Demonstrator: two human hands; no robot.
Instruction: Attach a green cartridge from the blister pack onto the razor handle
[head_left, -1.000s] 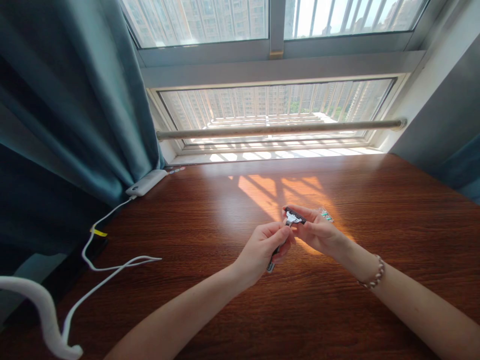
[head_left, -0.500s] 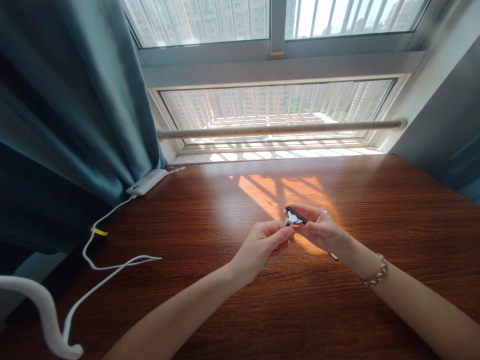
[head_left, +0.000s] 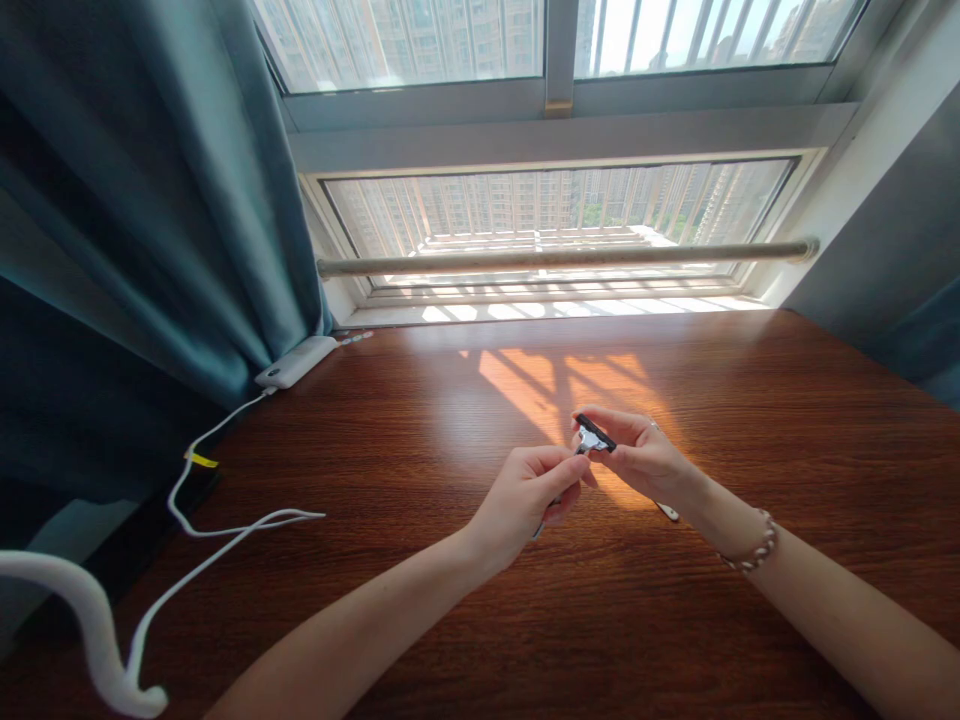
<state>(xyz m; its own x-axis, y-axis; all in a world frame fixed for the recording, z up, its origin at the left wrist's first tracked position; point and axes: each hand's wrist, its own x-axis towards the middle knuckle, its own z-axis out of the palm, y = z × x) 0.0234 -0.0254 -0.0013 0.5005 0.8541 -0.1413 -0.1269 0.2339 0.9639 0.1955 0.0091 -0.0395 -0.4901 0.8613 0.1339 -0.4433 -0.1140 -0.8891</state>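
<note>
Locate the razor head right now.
In the head view, the razor head sits centre-right above the wooden table, pinched by the right hand, with the left hand gripping the handle just below.

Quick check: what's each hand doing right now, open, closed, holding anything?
Left hand: closed on the razor handle.
Right hand: fingers pinching the razor's head.

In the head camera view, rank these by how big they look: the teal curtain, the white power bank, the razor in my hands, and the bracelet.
1. teal curtain
2. white power bank
3. razor and bracelet: both small and partly hidden, so too alike to rank.
</note>
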